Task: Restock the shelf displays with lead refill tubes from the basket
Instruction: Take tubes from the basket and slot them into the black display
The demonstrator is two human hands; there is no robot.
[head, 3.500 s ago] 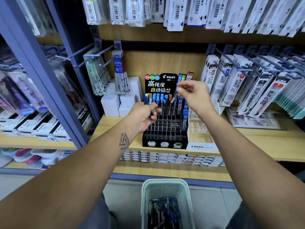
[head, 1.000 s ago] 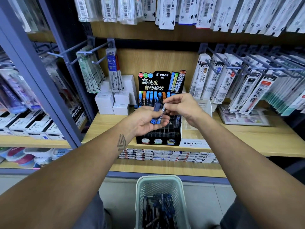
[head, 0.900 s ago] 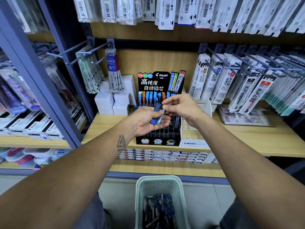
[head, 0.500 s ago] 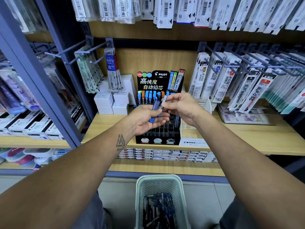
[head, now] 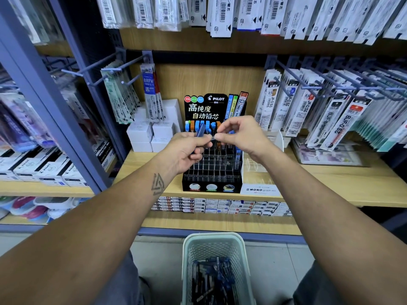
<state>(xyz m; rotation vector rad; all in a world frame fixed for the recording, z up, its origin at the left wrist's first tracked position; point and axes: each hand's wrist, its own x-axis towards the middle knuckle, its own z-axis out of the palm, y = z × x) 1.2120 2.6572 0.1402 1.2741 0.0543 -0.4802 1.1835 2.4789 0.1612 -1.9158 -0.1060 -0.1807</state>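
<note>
A black Pilot lead display rack (head: 212,172) stands on the wooden shelf, with blue and orange tubes in its back rows and many front slots bare. My left hand (head: 186,150) holds a blue lead refill tube (head: 200,130) upright in front of the rack. My right hand (head: 240,135) pinches a second small tube (head: 214,137) just beside it, fingertips nearly touching the left hand. On the floor below sits a pale green basket (head: 217,243) holding several dark and blue tubes.
A clear Mono graph display (head: 259,188) stands right of the rack. White boxes (head: 152,134) are stacked to its left. Packets of refills hang on pegs (head: 308,102) at right and above. A grey shelf post (head: 55,102) rises at left.
Since 3.5 seconds ago my right hand came back from the rack to my left hand. In the last second it drew one tube from the left hand's tubes and lifted it slightly.
</note>
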